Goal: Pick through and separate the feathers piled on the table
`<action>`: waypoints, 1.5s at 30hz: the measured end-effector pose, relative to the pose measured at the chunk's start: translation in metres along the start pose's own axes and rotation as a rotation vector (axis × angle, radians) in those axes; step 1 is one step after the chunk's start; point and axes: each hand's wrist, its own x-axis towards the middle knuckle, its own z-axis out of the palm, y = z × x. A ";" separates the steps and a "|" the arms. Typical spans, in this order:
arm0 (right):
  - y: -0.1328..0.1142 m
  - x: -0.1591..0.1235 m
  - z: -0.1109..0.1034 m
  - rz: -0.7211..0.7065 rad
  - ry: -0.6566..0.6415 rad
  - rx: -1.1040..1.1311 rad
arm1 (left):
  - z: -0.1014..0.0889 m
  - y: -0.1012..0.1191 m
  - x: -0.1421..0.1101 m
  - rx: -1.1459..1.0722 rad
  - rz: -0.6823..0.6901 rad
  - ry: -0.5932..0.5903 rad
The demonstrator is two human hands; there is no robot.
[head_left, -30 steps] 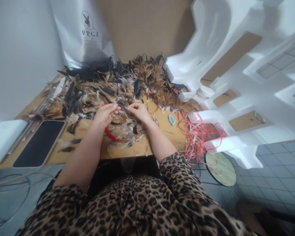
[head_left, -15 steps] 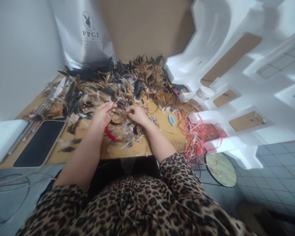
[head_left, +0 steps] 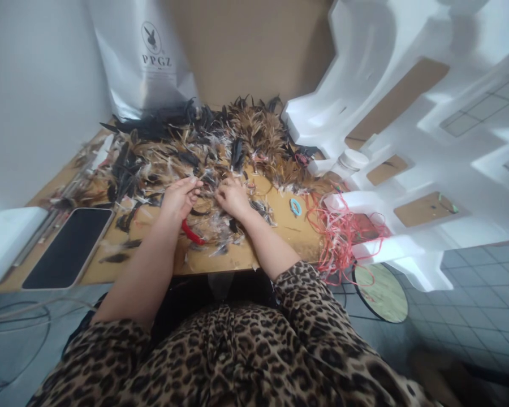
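My left hand (head_left: 181, 198) is held over the near part of the feather pile. Its thumb and forefinger are pinched together, but the small thing between them is too fine to make out. Just below it a curved red strip (head_left: 193, 232) lies among loose feathers; whether it connects to the pinched thing is hidden. My right hand (head_left: 233, 198) rests palm down on the feathers, fingers bent forward and slightly apart, with the tips partly hidden. Brown and black feathers (head_left: 165, 152) spread across the table beyond both hands, and a clump of short fluffy ones (head_left: 218, 232) lies between my forearms.
On the left are a phone (head_left: 68, 249) and a white box (head_left: 12, 243). To the right lie a light blue ring (head_left: 296, 207), tangled red ribbon strands (head_left: 343, 237), a white-lidded jar (head_left: 352, 161) and large white foam packing (head_left: 390, 102). A silver bag (head_left: 152, 85) stands behind.
My right hand has moved slightly forward, reaching onto the feathers, and its fingers have spread a little. My left hand keeps its pinch in nearly the same place.
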 end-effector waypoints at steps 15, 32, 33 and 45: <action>0.026 0.008 -0.024 -0.126 0.062 0.809 | 0.001 0.002 -0.001 0.012 -0.002 0.024; 0.027 0.000 -0.047 0.021 -0.146 0.689 | 0.000 0.000 -0.001 0.065 -0.070 -0.047; 0.029 -0.001 -0.050 -0.014 -0.185 0.667 | 0.000 -0.001 -0.001 0.073 -0.069 -0.054; 0.041 0.001 -0.037 -0.020 -0.309 0.246 | 0.005 -0.001 -0.007 0.185 -0.059 -0.119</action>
